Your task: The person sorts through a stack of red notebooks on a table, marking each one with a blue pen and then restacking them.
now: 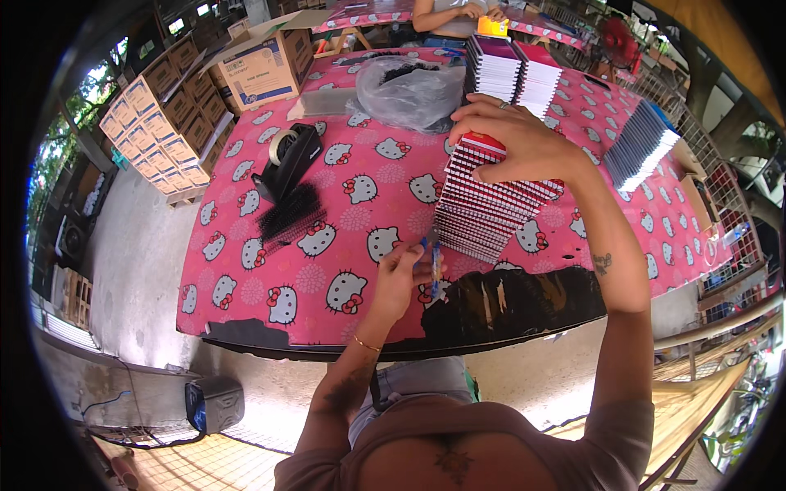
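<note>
The left hand (401, 274) had fingers clamped on a blue tool (436, 274); the right hand (516, 147) lay, fingers apart, over red spiral-bound notebooks (491, 204) toward the surface's (319, 274) near edge. 3 farther stacks (495, 74) seemed bound; loose black coils (291, 217) remained.

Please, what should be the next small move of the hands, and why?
I would probably bring the blue tool slightly closer to the bindings of the red notebook stack with the left hand. That hand already holds it beside the stack's lower left edge, and the right hand lies over the top, which may steady the stack.
</note>
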`<state>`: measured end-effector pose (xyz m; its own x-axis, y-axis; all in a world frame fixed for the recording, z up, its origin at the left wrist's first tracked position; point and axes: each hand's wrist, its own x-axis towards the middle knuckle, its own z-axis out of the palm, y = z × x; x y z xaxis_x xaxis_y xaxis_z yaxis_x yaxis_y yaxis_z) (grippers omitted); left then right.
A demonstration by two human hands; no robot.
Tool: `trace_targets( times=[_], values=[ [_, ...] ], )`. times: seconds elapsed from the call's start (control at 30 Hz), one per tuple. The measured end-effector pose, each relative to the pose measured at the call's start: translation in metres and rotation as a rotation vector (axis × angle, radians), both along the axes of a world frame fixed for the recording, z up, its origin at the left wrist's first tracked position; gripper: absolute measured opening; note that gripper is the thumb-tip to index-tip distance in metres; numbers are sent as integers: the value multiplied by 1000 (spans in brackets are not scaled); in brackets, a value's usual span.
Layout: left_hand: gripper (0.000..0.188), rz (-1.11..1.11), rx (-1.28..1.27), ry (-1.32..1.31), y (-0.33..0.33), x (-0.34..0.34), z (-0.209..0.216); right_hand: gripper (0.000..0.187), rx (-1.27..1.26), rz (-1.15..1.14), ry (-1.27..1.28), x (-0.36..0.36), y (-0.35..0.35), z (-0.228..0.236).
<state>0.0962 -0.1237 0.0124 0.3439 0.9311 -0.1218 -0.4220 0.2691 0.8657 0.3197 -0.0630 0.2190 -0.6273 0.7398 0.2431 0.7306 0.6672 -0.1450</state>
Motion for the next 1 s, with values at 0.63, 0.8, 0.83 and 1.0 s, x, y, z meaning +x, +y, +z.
trace_targets(
  times=[0.63,0.8,0.83,1.0],
  values=[
    [28,88,167,211,7,10,-10,46,-24,9,5,0,5,-3],
    [25,108,37,84,1,11,-3,47,-29,15,18,3,6,-5],
    [25,97,-134,-99,1,13,1,47,-32,15,20,5,6,-6],
    [26,99,157,142,13,2,-25,47,-36,24,5,-2,6,-2]
  ],
)
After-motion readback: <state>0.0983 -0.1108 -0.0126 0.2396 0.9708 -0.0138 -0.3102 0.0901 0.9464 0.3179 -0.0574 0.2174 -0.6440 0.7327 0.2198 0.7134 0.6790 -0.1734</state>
